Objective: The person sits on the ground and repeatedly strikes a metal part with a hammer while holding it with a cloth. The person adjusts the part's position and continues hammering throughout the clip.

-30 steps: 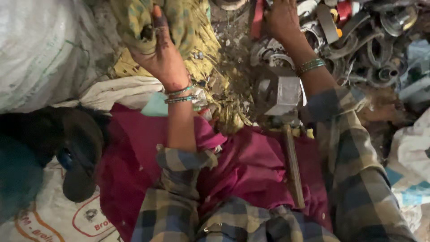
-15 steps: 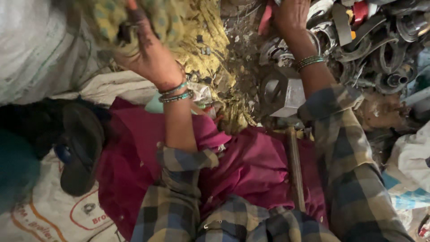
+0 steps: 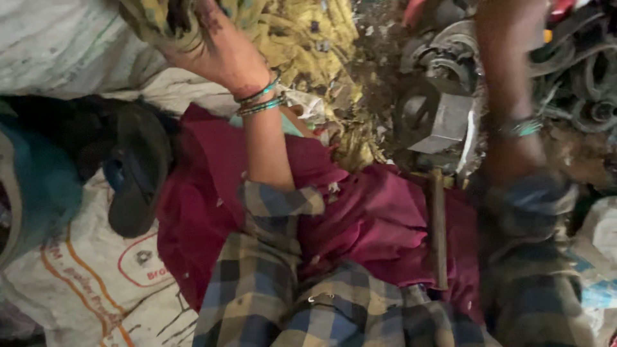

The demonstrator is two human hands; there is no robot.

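**A:** Starting at your left: why is that black sandal (image 3: 138,170) lying on the white printed sack (image 3: 83,283)?

**B:** It looks set aside, sole up, off your foot, so you can sit low on the floor with the maroon cloth (image 3: 373,218) spread over your lap. The cloth probably keeps dirt and scrap off you.

**A:** And your left hand (image 3: 215,48)?

**B:** It's raised near the top edge, fingers curled closed into the yellow-green rag (image 3: 302,38), so it holds a bunched fold of it. The rag sits at the upper middle, draped over a pile of debris, and gripping a fold is likely the easiest way to lift or drag it. 2 teal bangles (image 3: 260,103) ride on that wrist.

**A:** What's past the rag?

**B:** A grey metal block (image 3: 443,122) just beyond your lap, and a long wooden handle (image 3: 438,231) lying across the maroon cloth, close enough to grab.

**A:** Your right hand?

**B:** Your right forearm (image 3: 508,83) reaches up into the heap of dark metal rings and scrap (image 3: 578,71), but it's blurred and the hand itself is cut off at the top. I cannot tell whether it is wide, narrow, or holding anything.
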